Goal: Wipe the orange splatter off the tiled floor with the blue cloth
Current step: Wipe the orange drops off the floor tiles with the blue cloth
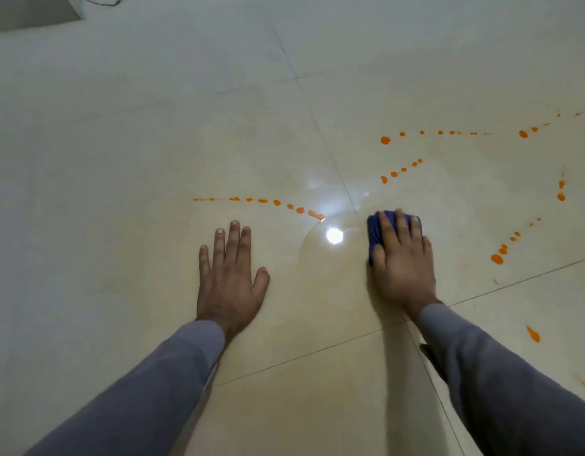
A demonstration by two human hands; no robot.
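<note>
Head view: right hand (401,258) presses blue cloth (375,232), seemingly flat; left hand (230,278) splayed.

Your glossy, smooth cream tiled floor (284,143) mirrors a lamp; wet-looking orange splatter (385,140) beads on it, beside your soft blue cloth (374,230).

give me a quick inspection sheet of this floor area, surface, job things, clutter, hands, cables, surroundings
surface: glossy cream tiled floor, lamp glare and a wet smear between the hands
job's things: blue cloth under the right hand; orange splatter left in dotted trails, ahead of the left hand, beyond and right of the cloth
clutter: nothing seen
hands: left hand flat on the tile, fingers straight; right hand presses the cloth, fingers straight
cables: thin dark cord at the top edge
surroundings: grey edge top left, unclear what
</note>
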